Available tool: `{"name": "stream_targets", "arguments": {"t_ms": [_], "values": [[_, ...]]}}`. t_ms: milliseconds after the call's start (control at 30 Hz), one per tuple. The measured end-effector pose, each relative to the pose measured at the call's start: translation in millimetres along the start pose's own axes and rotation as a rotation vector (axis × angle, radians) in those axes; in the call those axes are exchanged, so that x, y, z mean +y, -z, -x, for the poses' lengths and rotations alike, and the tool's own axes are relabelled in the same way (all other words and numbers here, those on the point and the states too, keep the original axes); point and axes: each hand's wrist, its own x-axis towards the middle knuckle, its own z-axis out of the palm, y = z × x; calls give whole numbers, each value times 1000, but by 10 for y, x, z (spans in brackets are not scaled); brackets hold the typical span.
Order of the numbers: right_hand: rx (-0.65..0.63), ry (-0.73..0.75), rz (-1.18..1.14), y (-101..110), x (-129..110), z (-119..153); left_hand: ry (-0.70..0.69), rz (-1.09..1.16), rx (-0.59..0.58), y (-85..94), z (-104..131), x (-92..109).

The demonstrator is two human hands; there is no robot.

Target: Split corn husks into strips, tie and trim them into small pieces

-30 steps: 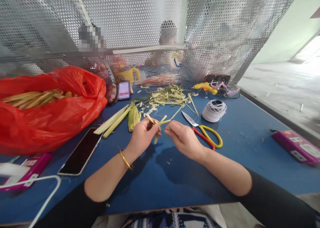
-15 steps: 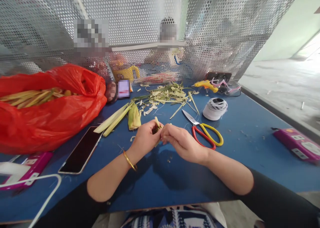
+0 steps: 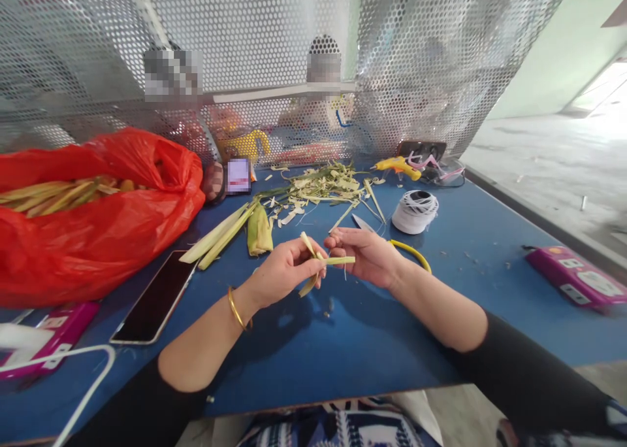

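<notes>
My left hand (image 3: 289,264) is closed, pinching several pale green plant strips (image 3: 341,261) that cross at its fingertips. One strip points right, another up, and a drier one hangs below. My right hand (image 3: 365,254) is just beside them, fingers curled and fingertips together; whatever they pinch is too small to make out. A thin pale thread seems to hang below its fingers. Partly behind this hand lie scissors with a yellow handle loop (image 3: 414,254). A ball of white thread (image 3: 415,212) stands beyond. Near my left hand are a short green husk piece (image 3: 259,230) and long stalks (image 3: 223,234).
A red plastic bag (image 3: 166,218) of stalks fills the left side, with a phone (image 3: 154,297) before it. Trimmed scraps (image 3: 323,184) lie at the back, near a yellow glue gun (image 3: 398,167). Purple boxes (image 3: 575,277) sit at both sides. Perforated metal screens the far edge; people are behind it.
My hands have drawn slightly apart, and my right hand has turned to show its inner side. The strips in my left hand now show more fully. My right hand now covers more of the scissors.
</notes>
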Motion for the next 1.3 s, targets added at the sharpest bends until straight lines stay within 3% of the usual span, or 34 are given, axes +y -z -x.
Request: {"name": "stream_targets", "arguments": {"t_ms": [267,467,567,667,767,867,967,1033,1167,1300], "values": [[24,-18,-149,-28,143,-73,-77,199,194,-42,-54,-48],[-59,43,-187,-35,215,-49,45,553,268,-50,-99,-124],[-31,118,-138,-71,267,-24,84,559,359,-65,-116,-142],[65,316,95,-111,325,16,53,357,477,-88,-128,-137],[89,619,616,-132,349,72,12,137,547,-93,-132,-125],[-7,805,1119,-123,306,121,31,-31,506,-68,-126,-121],[23,858,1186,-80,208,120,70,-140,388,-37,-107,-123],[73,759,1067,-38,131,89,91,-165,256,-28,-86,-123],[134,243,618,27,3,22,144,-58,-29,-27,-44,-102],[168,-61,202,23,-53,11,92,68,-44,-1,-36,-66]]}}
